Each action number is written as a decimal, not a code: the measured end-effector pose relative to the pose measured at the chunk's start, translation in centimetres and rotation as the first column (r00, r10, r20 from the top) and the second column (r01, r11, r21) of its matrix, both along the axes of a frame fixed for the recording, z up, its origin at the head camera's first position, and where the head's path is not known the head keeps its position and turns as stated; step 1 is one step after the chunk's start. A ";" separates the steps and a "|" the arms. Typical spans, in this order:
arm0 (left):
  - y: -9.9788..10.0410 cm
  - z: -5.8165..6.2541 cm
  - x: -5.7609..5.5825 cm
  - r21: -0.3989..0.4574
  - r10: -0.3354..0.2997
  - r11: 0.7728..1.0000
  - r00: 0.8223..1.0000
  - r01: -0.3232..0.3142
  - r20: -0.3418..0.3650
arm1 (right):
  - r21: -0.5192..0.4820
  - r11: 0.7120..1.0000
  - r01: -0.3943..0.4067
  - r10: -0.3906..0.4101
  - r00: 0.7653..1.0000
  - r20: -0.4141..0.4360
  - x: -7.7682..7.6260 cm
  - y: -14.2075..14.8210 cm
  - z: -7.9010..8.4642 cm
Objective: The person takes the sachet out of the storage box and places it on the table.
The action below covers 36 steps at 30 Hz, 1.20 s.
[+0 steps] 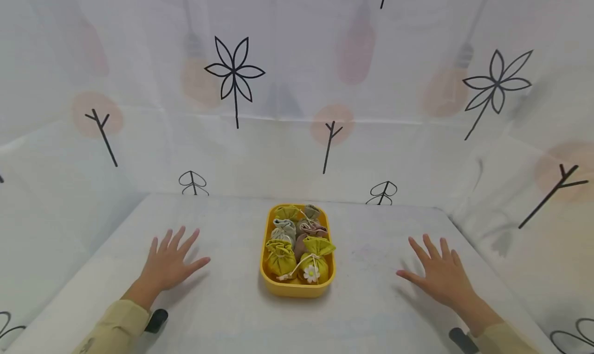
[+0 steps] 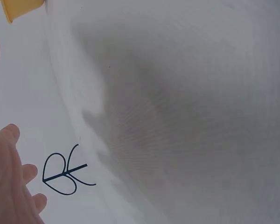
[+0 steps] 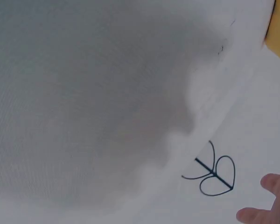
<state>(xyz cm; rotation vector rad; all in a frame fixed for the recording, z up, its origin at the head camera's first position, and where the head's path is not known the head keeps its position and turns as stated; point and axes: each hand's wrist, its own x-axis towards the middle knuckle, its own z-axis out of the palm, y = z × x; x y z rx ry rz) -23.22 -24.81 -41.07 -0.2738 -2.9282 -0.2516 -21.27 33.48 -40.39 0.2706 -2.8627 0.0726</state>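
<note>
A yellow plastic basket (image 1: 297,290) stands in the middle of the white table, filled with several small drawstring pouches. Two yellow-green pouches (image 1: 281,258) lie at its near end, the right one bearing a white flower (image 1: 311,274). Behind them are a grey pouch (image 1: 283,231) and a mauve pouch (image 1: 314,229), with more at the far end. Left of the basket, my left hand (image 1: 169,264) hovers with its fingers spread, holding nothing. My right hand (image 1: 441,274) is spread likewise on the other side, apart from the basket. Only parts of each hand enter the wrist views.
A white cloth (image 1: 287,153) printed with flowers and twigs hangs behind the table (image 1: 223,313) and along both sides. Dark wrist-worn devices (image 1: 157,321) sit beneath the forearms.
</note>
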 end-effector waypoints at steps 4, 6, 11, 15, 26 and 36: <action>0.3 0.0 -0.1 0.024 0.001 1.000 1.000 -0.001 0.006 | -0.030 1.000 -0.004 0.004 1.000 0.006 0.0 -0.7 0.2; 0.5 -0.1 -0.3 0.044 -0.004 0.999 1.000 0.004 0.004 | -0.041 0.999 -0.010 0.010 1.000 -0.002 0.0 -1.1 0.4; 1.4 -0.2 -0.7 0.101 -0.021 0.995 1.000 0.023 -0.017 | -0.081 0.996 -0.025 0.024 1.000 -0.004 -0.1 -2.2 0.8; 2.2 -0.4 -0.9 0.122 -0.028 0.992 0.999 0.031 -0.025 | -0.123 0.992 -0.027 0.028 1.000 0.008 -0.2 -3.0 1.2; 3.3 -0.5 -2.0 0.244 -0.040 0.969 0.999 0.031 0.032 | -0.203 0.978 -0.047 0.051 0.999 0.016 -0.1 -4.5 1.4; 4.8 -0.8 -2.2 0.431 -0.087 0.902 0.991 0.034 0.105 | -0.282 0.957 -0.063 0.072 0.997 0.020 0.0 -6.6 1.6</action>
